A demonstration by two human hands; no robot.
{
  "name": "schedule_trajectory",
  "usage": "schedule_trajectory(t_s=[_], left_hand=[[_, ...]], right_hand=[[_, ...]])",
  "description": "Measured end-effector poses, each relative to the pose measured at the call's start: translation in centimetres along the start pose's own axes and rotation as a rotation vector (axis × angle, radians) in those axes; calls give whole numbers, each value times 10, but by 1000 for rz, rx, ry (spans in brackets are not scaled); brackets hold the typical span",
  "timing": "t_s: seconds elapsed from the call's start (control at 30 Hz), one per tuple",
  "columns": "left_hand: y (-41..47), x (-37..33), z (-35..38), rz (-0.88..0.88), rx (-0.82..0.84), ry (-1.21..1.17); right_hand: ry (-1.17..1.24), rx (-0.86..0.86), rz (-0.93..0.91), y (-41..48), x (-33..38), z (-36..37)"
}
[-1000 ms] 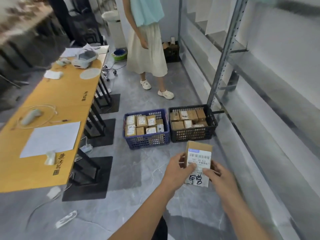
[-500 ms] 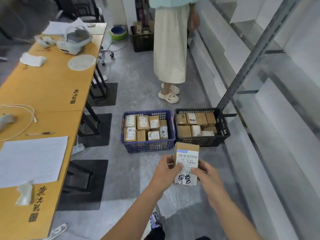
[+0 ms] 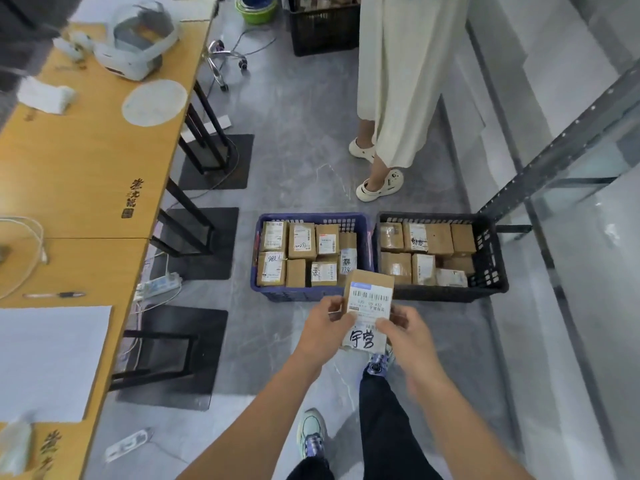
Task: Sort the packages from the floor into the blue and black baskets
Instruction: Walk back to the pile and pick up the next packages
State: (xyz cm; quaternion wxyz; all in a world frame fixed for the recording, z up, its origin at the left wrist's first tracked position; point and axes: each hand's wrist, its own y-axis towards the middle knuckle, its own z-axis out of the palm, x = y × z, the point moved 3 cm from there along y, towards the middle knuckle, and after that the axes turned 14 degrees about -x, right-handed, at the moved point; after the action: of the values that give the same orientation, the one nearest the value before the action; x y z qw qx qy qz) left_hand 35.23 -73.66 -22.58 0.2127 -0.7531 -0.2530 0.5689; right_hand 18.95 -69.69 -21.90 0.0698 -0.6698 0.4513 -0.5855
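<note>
Both hands are on it: the small brown cardboard package with the white barcode label (image 3: 370,306) is held up off the grey floor (image 3: 263,348), label facing the camera, right in front of the seam between the two baskets. The left hand (image 3: 323,325) grips the left edge, thumb on the label; the right hand (image 3: 407,336) pinches the lower right edge, thumb laid across the sticker, both forearms reaching out from the near side. This looks like the read-and-decide step. Done well, it means reading the black handwritten mark at the bottom of the label before committing. The blue plastic basket (image 3: 298,295) on the left seems to hold number-marked boxes, and the black plastic basket (image 3: 490,258) on the right has one box with similar handwriting, so black looks the likelier home. Best to lower it into a gap and lay it flat, since both baskets are nearly full.
</note>
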Motion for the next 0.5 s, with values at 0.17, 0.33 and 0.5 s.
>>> schedule_trajectory(t_s=[0.17,0.33,0.5], left_hand=[[60,-35,34,-4,-25,35],[119,-49,60,-35,-19,79],[199,-33,84,-130,-47,75]], right_hand=[[-59,59,37,84,26,18],[-129,82,68,158,38,42],[-169,84,129,234,28,85]])
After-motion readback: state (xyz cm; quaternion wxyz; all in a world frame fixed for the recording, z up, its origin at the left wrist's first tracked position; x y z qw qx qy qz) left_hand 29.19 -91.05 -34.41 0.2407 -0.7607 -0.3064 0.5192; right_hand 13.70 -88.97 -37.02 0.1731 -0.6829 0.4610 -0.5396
